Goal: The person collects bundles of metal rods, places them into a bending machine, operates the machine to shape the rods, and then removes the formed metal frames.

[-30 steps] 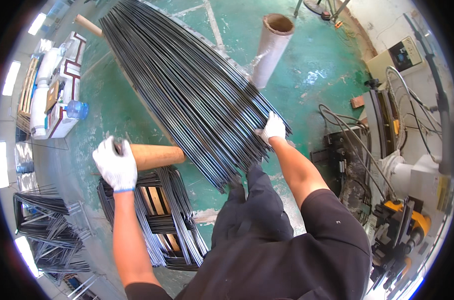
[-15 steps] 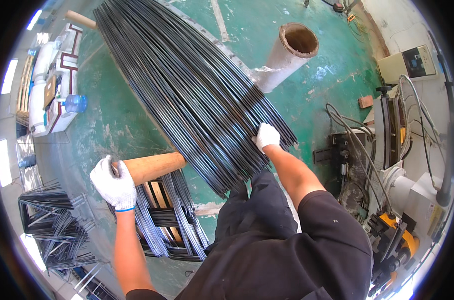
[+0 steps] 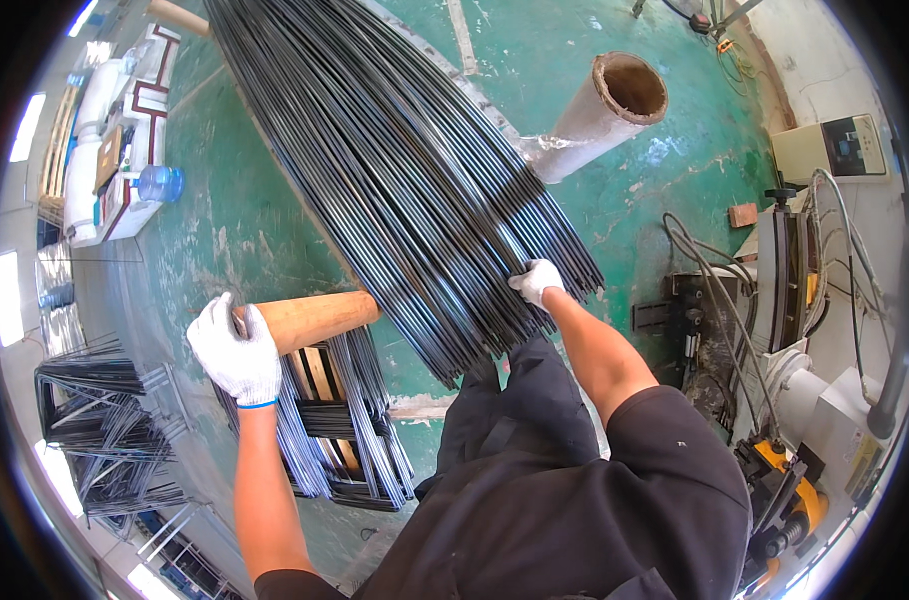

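Note:
A wide layer of long dark metal rods [image 3: 395, 190] stretches from the far left down to my legs. My right hand [image 3: 540, 282], in a white glove, is closed at the near ends of the rods, toward their right side. How many rods it grips is hidden. At the left, my gloved left hand [image 3: 237, 352] is curled round the outer end of a tan tube [image 3: 315, 318], with thumb and fingers on either side. The tube's other end meets the left edge of the rods.
Below the tan tube stands a stack of bent rod frames [image 3: 350, 420]; more bent rods [image 3: 105, 430] lie farther left. A thick, hollow upright tube [image 3: 600, 115] stands beyond the rods. Machinery with hoses [image 3: 735, 300] lines the right side. A blue water bottle [image 3: 161, 184] is at left.
My right hand shifts slightly down along the rod ends. The left hand stays at the tube's end, and the whole view has moved a little.

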Demonstrator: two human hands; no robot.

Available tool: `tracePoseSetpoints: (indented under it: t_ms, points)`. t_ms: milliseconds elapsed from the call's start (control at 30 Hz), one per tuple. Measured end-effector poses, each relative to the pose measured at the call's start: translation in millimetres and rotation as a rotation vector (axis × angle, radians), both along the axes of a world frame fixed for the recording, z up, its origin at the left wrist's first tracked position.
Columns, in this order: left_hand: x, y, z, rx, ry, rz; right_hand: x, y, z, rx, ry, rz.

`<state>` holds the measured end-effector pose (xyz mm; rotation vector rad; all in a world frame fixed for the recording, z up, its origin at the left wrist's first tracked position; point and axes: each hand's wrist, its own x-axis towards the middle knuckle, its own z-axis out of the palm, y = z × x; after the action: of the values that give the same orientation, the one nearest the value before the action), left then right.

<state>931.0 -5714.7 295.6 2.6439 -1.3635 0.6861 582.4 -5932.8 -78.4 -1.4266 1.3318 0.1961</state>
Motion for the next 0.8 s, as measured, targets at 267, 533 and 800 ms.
tracePoseSetpoints:
  t_ms: [267, 533, 800]
  points:
    - [1.3, 1.7, -1.3, 0.008, -0.002, 0.016, -15.5, -33.2, 15.3, 0.095, -0.027, -0.085]
    - [-1.8, -0.2, -1.6, 0.021, 0.002, 0.036, 3.0, 15.4, 12.7, -0.65, 0.285, 0.165]
    - [0.7, 0.4, -5.1, 0.032, -0.026, 0.027, 0.1, 20.0, -6.8, -0.52, 0.304, 0.221]
